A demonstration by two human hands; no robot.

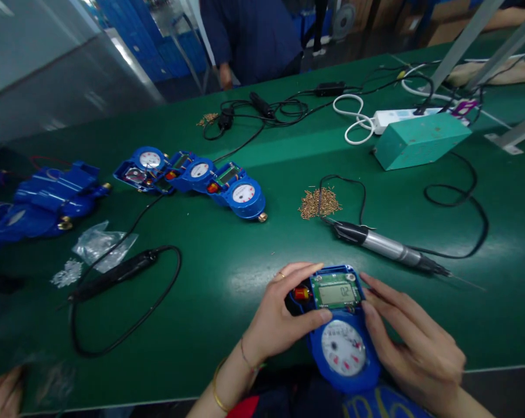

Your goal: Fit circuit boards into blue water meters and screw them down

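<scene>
A blue water meter [373, 363] lies at the near edge of the green table, its electronics compartment uncovered. Inside sit a green circuit board with a lit display [334, 294] and an orange-red wrapped part [301, 293]; below is a round white dial [343, 348]. My left hand [284, 310] grips the meter from the left, thumb by the display's lower edge and fingers over the top left corner. My right hand [413, 334] is closed against the right side, fingers along the casing. Beyond the meter rest an electric screwdriver [387, 247] and a pile of small brass-coloured screws [319, 202].
Several more blue meters [245, 194] stand in a row, with others [49, 197] at left. A black screwdriver [118, 273] lies beside a plastic bag [103, 244]. A green box [421, 142], power strip [402, 118] and cables are at the back. A person [254, 40] stands across the table.
</scene>
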